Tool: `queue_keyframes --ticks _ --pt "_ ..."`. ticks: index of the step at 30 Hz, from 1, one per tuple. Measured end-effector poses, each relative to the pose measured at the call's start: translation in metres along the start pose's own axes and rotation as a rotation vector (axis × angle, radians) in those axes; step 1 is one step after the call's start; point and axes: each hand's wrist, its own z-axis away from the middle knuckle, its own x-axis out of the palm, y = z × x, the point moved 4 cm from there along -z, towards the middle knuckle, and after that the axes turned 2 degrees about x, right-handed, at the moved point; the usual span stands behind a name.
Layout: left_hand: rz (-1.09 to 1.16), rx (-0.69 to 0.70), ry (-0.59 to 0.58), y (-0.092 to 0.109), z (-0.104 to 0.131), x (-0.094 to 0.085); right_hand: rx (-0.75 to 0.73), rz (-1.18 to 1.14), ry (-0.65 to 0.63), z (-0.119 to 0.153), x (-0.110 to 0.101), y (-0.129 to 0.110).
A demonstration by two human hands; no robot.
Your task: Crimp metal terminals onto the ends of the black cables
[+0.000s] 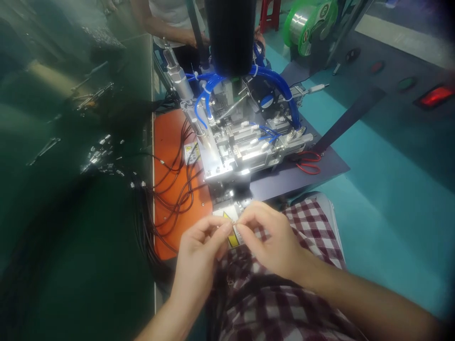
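Tiny thin piece [233, 224], too small to make out clearly, sits between the fingertips of both hands, above the person's lap and just in front of a silver metal machine with blue air tubes [249, 147]. The left hand [197, 248] pinches it between thumb and index finger, and the right hand [277, 239] grips it the same way from the other side, the two sets of fingertips close together. Behind the fingers shows a white label with a yellow marking [232, 239]. The maroon-and-white checked cloth [309, 218] covers the lap below.

To the left of the machine, black cables with metal ends [142, 208] run from a dark green tabletop [88, 265] across an orange panel [167, 142]. Red-handled tool [309, 162] lies on the dark base plate [284, 182] to the right. Beyond the machine, a person in a white top [174, 14] is near a green spool of shiny wire [300, 22].
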Motion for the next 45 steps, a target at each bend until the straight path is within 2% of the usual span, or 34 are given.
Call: queue_keyframes --ticks 1,4,6,8,11,14,18,20,23,25,30,36,41,43,45 --pt "0.044 -0.016 -0.015 0.002 -0.003 0.001 0.041 -0.028 -0.011 -0.003 0.001 0.002" --pt "0.161 -0.095 -0.069 0.007 -0.011 0.002 0.316 -0.225 -0.114 -0.011 0.006 0.014" --pt "0.213 -0.126 -0.082 0.009 -0.016 0.002 0.431 -0.322 -0.152 -0.014 0.009 0.021" --pt "0.233 -0.135 -0.077 0.011 -0.021 0.001 0.417 -0.294 -0.113 -0.018 0.008 0.024" --pt "0.214 -0.142 -0.079 0.011 -0.026 0.001 0.292 -0.136 -0.018 -0.023 0.005 0.023" --pt "0.185 -0.13 -0.091 0.009 -0.031 0.001 0.133 0.013 0.031 -0.028 0.006 0.016" --pt "0.151 -0.074 -0.049 0.007 -0.034 -0.001 -0.129 0.228 0.029 -0.028 0.009 0.006" --pt "0.156 -0.068 -0.038 0.006 -0.034 -0.002 -0.083 0.224 0.028 -0.028 0.009 0.009" --pt "0.189 -0.091 -0.059 0.005 -0.034 -0.002 0.2 0.054 -0.039 -0.029 0.01 0.024" --pt "0.205 -0.11 -0.057 0.005 -0.034 -0.002 0.326 -0.059 -0.078 -0.03 0.009 0.03" --pt "0.216 -0.136 -0.063 0.003 -0.033 -0.004 0.291 -0.095 -0.046 -0.039 0.002 0.025" --pt "0.184 -0.138 -0.081 0.004 -0.032 -0.004 0.338 -0.19 -0.166 -0.04 0.006 0.021" --pt "0.173 -0.189 -0.193 0.002 -0.032 -0.004 0.507 -0.415 -0.485 -0.041 0.008 0.027" --pt "0.167 -0.244 -0.262 0.001 -0.03 -0.003 0.511 -0.441 -0.572 -0.045 0.005 0.027" --pt "0.155 -0.283 -0.314 0.0 -0.029 -0.002 0.448 -0.383 -0.635 -0.05 0.0 0.024"
